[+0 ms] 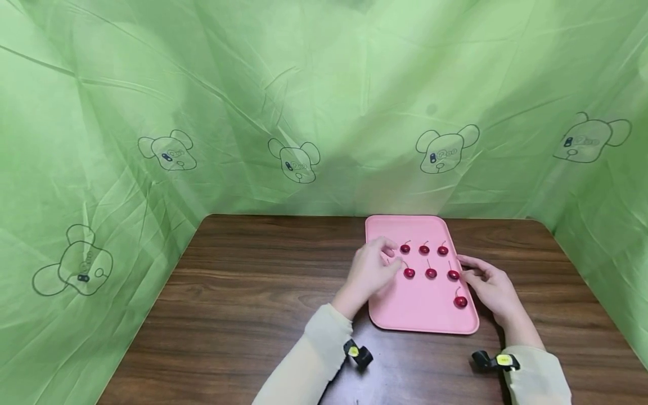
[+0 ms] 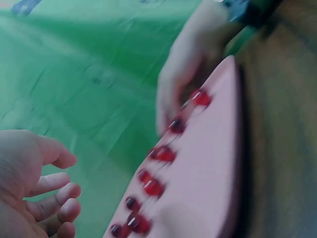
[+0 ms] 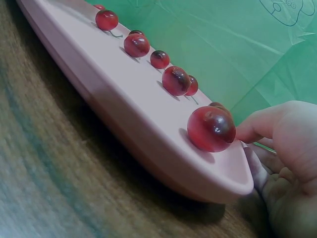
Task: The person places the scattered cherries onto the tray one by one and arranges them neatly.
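Observation:
Several red cherries with stems lie on a pink tray (image 1: 420, 315), among them a far-row cherry (image 1: 424, 249), a middle-row cherry (image 1: 431, 273) and a near-right cherry (image 1: 460, 301). My left hand (image 1: 372, 267) is over the tray's left side, fingers loosely bent beside the leftmost cherries. In the left wrist view nothing shows between the thumb and fingers of that hand (image 2: 39, 188). My right hand (image 1: 493, 289) holds the tray's right edge, its thumb at the rim close to a cherry (image 1: 453, 275). The right wrist view shows its other fingers bent against the outside of the tray.
The tray lies on a dark wooden table (image 1: 253, 292), near its back edge. Green cloth (image 1: 324, 101) printed with bear heads hangs behind and at both sides. Black straps with yellow labels sit at both cuffs, including the left strap (image 1: 358, 354).

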`<action>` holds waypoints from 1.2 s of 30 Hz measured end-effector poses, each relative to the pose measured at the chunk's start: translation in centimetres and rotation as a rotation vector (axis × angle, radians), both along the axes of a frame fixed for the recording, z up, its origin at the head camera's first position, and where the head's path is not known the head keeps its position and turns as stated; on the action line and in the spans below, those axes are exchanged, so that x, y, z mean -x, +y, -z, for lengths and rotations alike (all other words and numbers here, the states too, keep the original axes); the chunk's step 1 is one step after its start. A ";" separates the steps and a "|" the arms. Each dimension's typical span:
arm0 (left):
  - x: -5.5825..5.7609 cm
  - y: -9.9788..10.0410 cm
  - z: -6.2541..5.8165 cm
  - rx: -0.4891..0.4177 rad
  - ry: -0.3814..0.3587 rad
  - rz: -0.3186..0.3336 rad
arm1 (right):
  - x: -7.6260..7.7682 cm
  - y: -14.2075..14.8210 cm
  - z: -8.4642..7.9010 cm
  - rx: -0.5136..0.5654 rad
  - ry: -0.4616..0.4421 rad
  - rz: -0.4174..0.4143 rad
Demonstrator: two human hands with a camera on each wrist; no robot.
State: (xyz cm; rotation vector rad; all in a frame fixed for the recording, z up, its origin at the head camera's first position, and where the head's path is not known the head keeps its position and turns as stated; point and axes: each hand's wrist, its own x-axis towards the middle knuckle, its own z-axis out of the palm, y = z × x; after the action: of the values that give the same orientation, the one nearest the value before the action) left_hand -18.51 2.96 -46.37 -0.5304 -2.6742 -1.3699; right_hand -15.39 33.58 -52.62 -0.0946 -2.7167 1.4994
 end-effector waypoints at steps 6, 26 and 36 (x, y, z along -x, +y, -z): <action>2.1 -4.2 0.0 -0.037 -0.018 -0.100 | 0.1 0.0 0.1 0.009 -0.007 0.001; 5.3 -5.8 5.7 0.175 -0.147 -0.034 | -0.4 0.8 0.6 -0.046 -0.041 0.020; 7.9 -8.5 9.2 0.222 -0.128 -0.131 | 0.0 0.2 0.4 -0.047 -0.059 0.018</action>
State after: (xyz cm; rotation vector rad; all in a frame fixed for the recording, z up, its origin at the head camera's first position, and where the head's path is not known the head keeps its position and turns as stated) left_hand -26.40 -5.50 -55.57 -0.2869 -2.9245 -1.1166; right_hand -15.39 33.81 -52.97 -0.1638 -2.7875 1.4500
